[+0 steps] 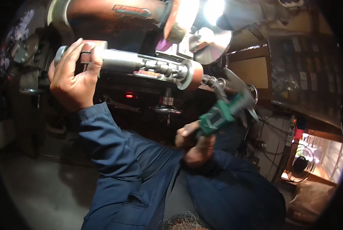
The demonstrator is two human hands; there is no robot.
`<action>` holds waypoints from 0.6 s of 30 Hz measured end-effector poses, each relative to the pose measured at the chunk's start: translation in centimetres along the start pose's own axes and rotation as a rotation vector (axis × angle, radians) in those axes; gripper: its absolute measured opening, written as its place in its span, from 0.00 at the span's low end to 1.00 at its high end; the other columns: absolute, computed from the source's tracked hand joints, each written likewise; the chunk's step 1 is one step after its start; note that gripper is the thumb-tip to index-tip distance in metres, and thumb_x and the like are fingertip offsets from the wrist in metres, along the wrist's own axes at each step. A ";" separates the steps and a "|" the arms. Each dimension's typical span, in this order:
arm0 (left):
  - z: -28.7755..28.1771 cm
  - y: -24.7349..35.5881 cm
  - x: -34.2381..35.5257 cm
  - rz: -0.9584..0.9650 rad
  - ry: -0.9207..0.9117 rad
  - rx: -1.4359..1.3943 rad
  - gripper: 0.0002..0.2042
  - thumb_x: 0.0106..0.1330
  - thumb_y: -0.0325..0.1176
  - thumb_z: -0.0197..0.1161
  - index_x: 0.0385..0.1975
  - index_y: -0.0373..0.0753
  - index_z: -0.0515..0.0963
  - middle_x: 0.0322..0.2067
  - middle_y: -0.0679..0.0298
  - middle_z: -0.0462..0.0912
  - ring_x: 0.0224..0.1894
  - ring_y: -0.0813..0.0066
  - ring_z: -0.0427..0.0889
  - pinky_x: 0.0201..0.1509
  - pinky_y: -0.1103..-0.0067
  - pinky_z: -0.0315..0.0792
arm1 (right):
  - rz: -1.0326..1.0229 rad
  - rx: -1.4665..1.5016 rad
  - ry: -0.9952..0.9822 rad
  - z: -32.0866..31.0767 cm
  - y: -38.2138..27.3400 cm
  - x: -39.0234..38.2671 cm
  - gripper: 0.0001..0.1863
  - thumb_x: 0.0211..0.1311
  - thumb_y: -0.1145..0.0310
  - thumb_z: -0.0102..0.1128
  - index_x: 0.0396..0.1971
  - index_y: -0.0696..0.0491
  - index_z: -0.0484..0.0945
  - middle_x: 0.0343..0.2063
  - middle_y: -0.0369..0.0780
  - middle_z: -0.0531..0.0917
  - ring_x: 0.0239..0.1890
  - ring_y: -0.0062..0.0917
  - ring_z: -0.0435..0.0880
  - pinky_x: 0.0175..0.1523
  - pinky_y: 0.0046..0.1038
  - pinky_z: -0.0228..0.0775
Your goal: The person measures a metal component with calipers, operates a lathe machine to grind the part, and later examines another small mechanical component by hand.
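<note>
My left hand [73,74] grips the left end of a long metal cylinder assembly [117,60], its fingers wrapped over a reddish block [93,45]. Toward the right, the assembly has a segmented middle, a copper-coloured flanged ring [192,74] and a narrow shaft. My right hand [194,147] holds a green-bodied caliper [217,117] at chest height, below the ring, its blurred metal jaws angled up to the right near the shaft. Whether the jaws touch the shaft I cannot tell.
Behind the assembly are a rusty orange machine body [94,17], a bright lamp [213,9] and a metal disc [217,48]. Below it are a handwheel [166,110] and a wrench [123,105]. A dark tool panel [301,76], cables and a fan [299,165] occupy the right.
</note>
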State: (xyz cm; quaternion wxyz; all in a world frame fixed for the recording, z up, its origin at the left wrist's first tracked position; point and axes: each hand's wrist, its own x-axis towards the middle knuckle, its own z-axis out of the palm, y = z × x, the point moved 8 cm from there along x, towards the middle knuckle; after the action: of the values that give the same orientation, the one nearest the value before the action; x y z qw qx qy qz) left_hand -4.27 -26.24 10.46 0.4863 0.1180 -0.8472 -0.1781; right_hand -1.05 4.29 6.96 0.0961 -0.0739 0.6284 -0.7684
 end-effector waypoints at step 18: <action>1.4 -4.7 -0.3 -0.140 -0.087 0.019 0.10 0.70 0.31 0.59 0.45 0.39 0.84 0.41 0.56 0.87 0.40 0.69 0.86 0.47 0.75 0.78 | -0.412 -0.726 1.502 -45.8 -19.7 -17.2 0.22 0.71 0.47 0.50 0.42 0.54 0.77 0.26 0.37 0.80 0.24 0.21 0.76 0.25 0.23 0.67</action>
State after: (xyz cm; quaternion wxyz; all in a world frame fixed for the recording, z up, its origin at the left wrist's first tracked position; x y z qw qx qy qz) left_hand -5.22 -30.14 7.63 0.4344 0.1738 -0.8588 -0.2086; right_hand 3.82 55.78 17.25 -0.5165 0.3156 0.7063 -0.3671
